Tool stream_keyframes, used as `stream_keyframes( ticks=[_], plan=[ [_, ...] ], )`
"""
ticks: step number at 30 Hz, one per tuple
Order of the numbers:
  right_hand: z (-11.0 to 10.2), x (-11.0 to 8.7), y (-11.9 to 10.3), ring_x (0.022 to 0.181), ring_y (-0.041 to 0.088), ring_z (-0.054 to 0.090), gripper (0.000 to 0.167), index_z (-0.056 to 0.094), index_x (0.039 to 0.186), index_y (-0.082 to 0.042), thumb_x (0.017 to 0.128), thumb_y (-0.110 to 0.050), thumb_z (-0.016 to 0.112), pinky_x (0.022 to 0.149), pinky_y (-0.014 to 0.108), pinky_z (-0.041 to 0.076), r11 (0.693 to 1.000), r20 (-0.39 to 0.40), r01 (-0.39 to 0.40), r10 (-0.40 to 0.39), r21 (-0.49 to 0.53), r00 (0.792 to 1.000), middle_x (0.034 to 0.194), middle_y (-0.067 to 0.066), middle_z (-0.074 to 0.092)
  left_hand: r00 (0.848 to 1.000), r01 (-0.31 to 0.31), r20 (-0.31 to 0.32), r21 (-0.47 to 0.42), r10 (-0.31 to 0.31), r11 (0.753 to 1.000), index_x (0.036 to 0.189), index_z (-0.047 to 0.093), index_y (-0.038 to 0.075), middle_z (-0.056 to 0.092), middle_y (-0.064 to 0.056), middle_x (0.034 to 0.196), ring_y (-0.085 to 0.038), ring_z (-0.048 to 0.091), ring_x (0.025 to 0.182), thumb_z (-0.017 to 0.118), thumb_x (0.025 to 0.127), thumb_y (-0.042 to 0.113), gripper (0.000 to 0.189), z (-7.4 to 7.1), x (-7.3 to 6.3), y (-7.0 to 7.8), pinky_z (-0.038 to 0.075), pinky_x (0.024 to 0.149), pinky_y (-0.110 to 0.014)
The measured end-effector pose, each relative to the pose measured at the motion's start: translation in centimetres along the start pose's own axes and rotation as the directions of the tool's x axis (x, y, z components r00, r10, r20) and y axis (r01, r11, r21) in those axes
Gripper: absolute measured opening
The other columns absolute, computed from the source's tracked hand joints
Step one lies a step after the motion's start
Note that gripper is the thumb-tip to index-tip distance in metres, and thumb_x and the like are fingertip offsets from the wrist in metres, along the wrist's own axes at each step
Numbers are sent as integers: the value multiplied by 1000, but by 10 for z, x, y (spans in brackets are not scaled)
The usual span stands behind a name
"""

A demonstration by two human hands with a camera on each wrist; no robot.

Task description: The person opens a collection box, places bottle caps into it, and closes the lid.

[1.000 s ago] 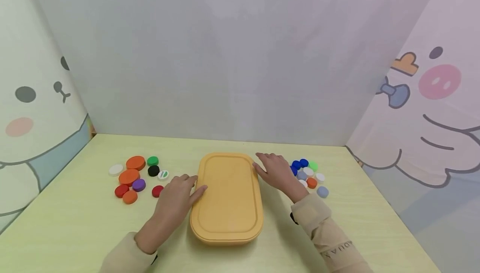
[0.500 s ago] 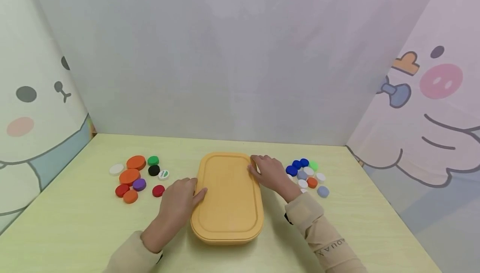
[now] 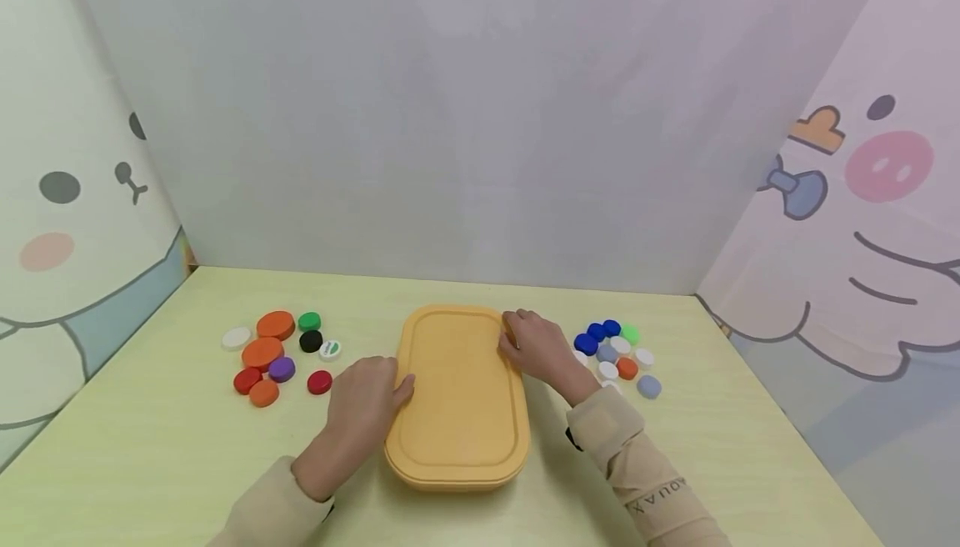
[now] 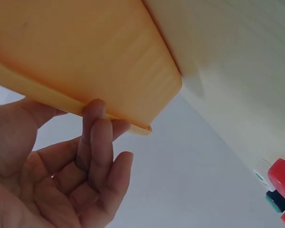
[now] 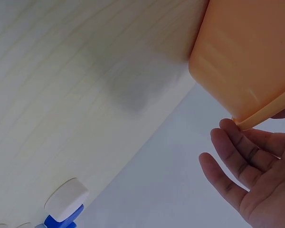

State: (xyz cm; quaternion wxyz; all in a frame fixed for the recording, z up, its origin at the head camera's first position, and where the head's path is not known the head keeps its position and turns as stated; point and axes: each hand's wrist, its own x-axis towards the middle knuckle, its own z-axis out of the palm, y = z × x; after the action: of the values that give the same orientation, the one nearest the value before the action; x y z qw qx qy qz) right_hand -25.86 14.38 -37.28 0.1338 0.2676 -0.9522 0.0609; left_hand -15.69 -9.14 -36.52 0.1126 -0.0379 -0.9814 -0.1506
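A yellow-orange plastic storage box (image 4: 99, 57) stands on the table in the middle of the head view, with a rounded rectangular lid (image 3: 459, 401) on top. My left hand (image 3: 362, 403) grips the lid's left edge, thumb over the top and fingertips curled under the rim, as the left wrist view shows. At the far right corner, my right hand (image 3: 540, 351) pinches the same lid with its thumb above and fingertips (image 5: 228, 126) beneath the edge. The lid sits level on the box, whose inside is hidden.
Left of the box lie several bottle caps in orange, red, white, black, green and purple, including a red cap (image 3: 319, 382). More caps, such as a blue cap (image 3: 587, 344), are grouped on the right. A grey backdrop (image 3: 465, 113) rises behind the table (image 3: 150, 447).
My right hand has moved left onto the lid's far right corner and taken hold there. The left fingers have curled further around the left edge. The box stays in place.
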Motion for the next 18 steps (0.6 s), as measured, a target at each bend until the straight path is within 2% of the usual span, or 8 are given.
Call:
stream_keyframes(
  ticks=[9,18],
  plan=[
    [0,1,-1,58,14,38,12,52,79,-12,88,-20,50,48,24,32,1000,24,-22,22,-2,999,64,0,40,1000,2,-1,-4,-2,1000,63,54,7,38,-2,53,-14,37,48,65,82,25,29,-1,0,3,27,42,-21],
    [-3,0,-5,58,14,37,12,50,75,-12,86,-18,51,48,25,31,999,-2,-26,26,24,1000,64,0,40,1000,3,1,-3,-3,1000,62,53,7,38,-2,53,-15,37,48,65,82,25,29,-3,0,3,26,42,-22]
  ],
)
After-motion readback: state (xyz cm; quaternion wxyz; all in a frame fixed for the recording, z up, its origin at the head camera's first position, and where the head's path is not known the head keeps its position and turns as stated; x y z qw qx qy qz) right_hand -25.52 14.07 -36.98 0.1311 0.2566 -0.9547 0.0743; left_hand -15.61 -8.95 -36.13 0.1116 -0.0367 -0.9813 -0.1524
